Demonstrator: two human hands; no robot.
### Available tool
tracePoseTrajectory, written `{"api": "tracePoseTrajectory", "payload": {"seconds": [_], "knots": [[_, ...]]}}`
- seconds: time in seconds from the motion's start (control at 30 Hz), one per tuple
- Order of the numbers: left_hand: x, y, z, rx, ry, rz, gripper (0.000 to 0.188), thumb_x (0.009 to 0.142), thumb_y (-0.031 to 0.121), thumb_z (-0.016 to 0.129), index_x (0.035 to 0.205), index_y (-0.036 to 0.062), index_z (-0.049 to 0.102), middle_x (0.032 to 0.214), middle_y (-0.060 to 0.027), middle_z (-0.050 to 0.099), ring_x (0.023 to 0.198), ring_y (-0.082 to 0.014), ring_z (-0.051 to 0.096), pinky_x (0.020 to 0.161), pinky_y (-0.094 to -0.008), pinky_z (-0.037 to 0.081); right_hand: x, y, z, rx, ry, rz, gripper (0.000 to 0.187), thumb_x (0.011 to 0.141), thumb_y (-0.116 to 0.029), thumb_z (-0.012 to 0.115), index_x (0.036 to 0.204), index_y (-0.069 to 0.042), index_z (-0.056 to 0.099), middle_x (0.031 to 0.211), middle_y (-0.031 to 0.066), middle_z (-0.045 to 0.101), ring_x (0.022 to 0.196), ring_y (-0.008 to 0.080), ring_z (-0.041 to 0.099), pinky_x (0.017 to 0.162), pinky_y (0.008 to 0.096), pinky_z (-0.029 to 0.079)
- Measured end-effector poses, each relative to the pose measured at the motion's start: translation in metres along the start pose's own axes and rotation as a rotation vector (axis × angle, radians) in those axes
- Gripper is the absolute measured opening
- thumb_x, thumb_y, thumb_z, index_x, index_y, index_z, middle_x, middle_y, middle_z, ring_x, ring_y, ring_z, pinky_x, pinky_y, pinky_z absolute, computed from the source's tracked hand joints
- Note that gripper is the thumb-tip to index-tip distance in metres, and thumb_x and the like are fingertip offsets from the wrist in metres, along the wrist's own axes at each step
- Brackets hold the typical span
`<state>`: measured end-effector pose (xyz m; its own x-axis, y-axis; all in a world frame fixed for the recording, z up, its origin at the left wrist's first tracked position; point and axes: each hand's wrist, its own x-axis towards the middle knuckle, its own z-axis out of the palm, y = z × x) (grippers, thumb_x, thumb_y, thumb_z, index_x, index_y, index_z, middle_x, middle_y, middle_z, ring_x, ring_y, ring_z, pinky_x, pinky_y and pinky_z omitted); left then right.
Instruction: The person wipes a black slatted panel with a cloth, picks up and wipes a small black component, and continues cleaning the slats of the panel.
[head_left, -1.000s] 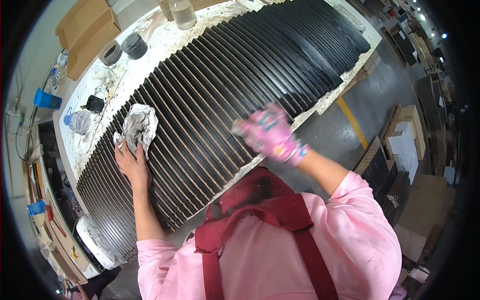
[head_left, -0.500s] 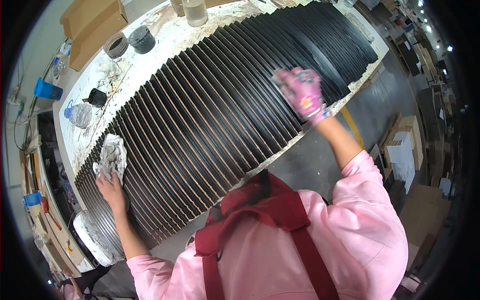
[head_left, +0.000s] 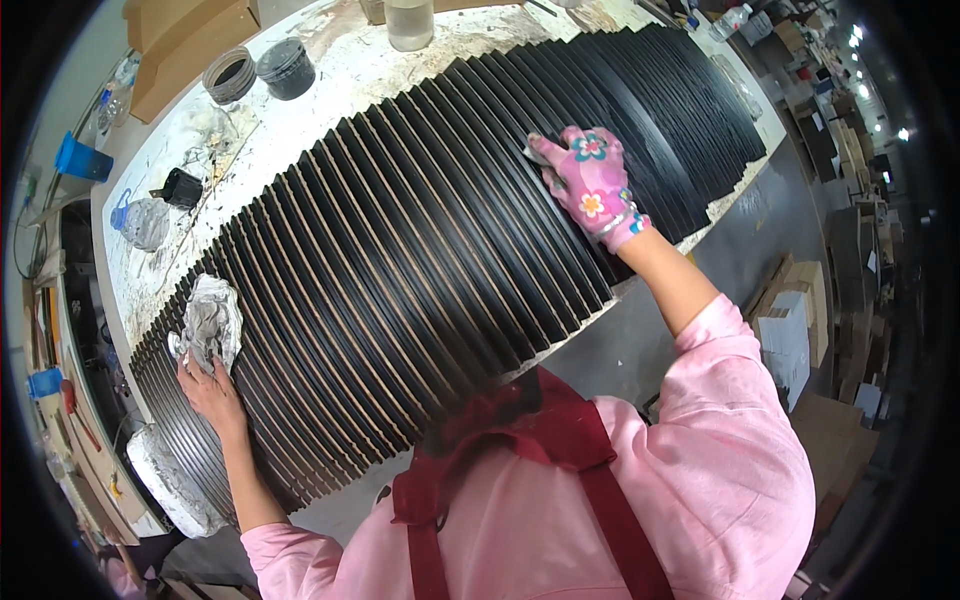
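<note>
A wide row of long, narrow black strips (head_left: pixel 400 270) lies side by side across the table. On the strips at the right rests my right hand (head_left: pixel 590 185), in a pink flowered glove. Its fingers are bent round something thin and greyish that mostly hides beneath them. My left hand (head_left: pixel 212 395) is bare and lies on the strips near the left end. Its fingers close on the lower end of a crumpled, grey-stained white rag (head_left: pixel 212 318). Light brown edges show between many strips in the middle and left; those at the far right look black throughout.
Along the table's far side stand an open dark jar (head_left: pixel 229 76), a black tub (head_left: pixel 286 68), a clear container (head_left: pixel 409 24), a small black cup (head_left: pixel 182 188) and a plastic bottle (head_left: pixel 145 222). A white block (head_left: pixel 170 480) sits by the left end. Cardboard (head_left: pixel 800 310) leans at right.
My right hand has slid a little along the strips, away from me and slightly left. My left hand stays at the rag. The whole view has shifted slightly.
</note>
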<state>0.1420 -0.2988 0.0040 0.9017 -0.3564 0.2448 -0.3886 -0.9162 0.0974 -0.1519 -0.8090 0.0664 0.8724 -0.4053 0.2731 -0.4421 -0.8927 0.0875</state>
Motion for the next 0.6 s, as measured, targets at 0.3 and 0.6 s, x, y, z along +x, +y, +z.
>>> {"api": "tracePoseTrajectory", "payload": {"seconds": [0.3, 0.6], "knots": [[-0.002, -0.002, 0.001, 0.034, 0.031, 0.063, 0.046, 0.097, 0.027, 0.05, 0.135, 0.0004, 0.044, 0.14, -0.0216, 0.038, 0.127, -0.0401, 0.039, 0.103, -0.0497, 0.032, 0.145, 0.008, 0.063, -0.025, 0.053, -0.022, 0.04, 0.081, -0.02, 0.063, 0.12, -0.024, 0.06, 0.098, 0.0116, 0.06, 0.093, 0.0301, 0.06, 0.09, 0.0473, 0.041], [-0.001, -0.002, 0.004, 0.039, 0.037, 0.041, 0.047, 0.097, 0.026, 0.052, 0.135, 0.0004, 0.043, 0.139, -0.0229, 0.039, 0.126, -0.0406, 0.041, 0.101, -0.0499, 0.034, 0.17, 0.054, 0.058, 0.228, 0.001, -0.111, 0.039, 0.092, -0.035, 0.055, 0.13, -0.026, 0.054, 0.118, 0.0147, 0.06, 0.105, 0.0346, 0.06, 0.092, 0.0467, 0.044]]}}
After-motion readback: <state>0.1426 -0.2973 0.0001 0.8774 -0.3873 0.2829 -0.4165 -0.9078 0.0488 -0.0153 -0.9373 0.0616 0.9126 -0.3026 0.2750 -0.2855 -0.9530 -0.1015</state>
